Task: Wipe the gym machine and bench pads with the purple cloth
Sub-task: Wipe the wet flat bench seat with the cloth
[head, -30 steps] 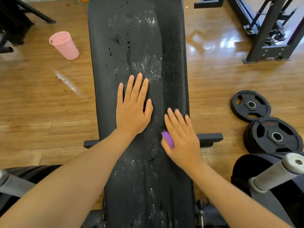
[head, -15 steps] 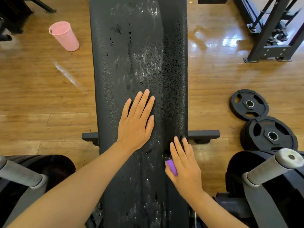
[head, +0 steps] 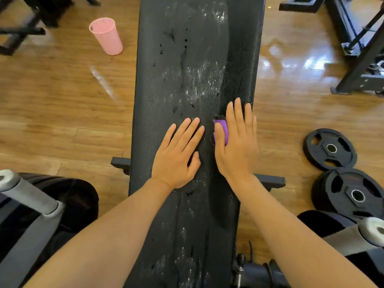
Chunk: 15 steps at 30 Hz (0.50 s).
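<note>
A long black bench pad runs up the middle of the head view, wet and streaked with white foam. My left hand lies flat on the pad with its fingers straight. Just to its right, my right hand presses the purple cloth onto the pad near the right edge. Its fingers are straight, and only a small purple patch shows by the thumb; the palm hides the remainder.
A pink cup stands on the wooden floor left of the bench. Two black weight plates lie on the floor at right. Padded grey handles flank me low down. A black machine frame stands far right.
My right hand slid the cloth back toward me along the pad's right side, then forward again. My left hand shifted a little toward me and stays flat.
</note>
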Motion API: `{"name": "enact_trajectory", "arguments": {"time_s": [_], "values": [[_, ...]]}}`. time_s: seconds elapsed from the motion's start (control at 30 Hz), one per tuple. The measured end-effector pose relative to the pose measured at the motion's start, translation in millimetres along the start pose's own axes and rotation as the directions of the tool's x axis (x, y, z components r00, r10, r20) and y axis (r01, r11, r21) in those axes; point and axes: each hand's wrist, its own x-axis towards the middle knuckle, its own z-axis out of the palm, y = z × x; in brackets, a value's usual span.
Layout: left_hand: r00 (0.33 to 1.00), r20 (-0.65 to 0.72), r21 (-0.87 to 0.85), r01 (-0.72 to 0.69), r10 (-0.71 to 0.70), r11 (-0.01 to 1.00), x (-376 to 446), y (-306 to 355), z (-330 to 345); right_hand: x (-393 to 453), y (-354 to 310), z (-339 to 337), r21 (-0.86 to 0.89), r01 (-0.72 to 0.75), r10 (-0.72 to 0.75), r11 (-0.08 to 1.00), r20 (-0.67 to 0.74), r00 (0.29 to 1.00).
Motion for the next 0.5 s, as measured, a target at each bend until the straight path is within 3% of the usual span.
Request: {"name": "enact_trajectory", "arguments": {"time_s": [0.17, 0.33, 0.5], "values": [[1.0, -0.008, 0.001, -0.005, 0.005, 1.0, -0.3, -0.7, 0.0, -43.2, 5.1, -2.4, -0.004, 0.032, -0.032, 0.999, -0.039, 0.999], [1.0, -0.001, -0.014, -0.013, 0.013, 1.0, -3.1, -1.8, 2.8, -100.2, 1.5, -8.2, -0.078, 0.059, -0.059, 0.995, 0.012, 0.998], [1.0, -0.013, -0.017, -0.025, 0.025, 1.0, -2.9, -3.8, 5.6, -170.1, -7.2, -10.8, -0.074, -0.059, 0.058, 0.995, -0.027, 0.998]]}}
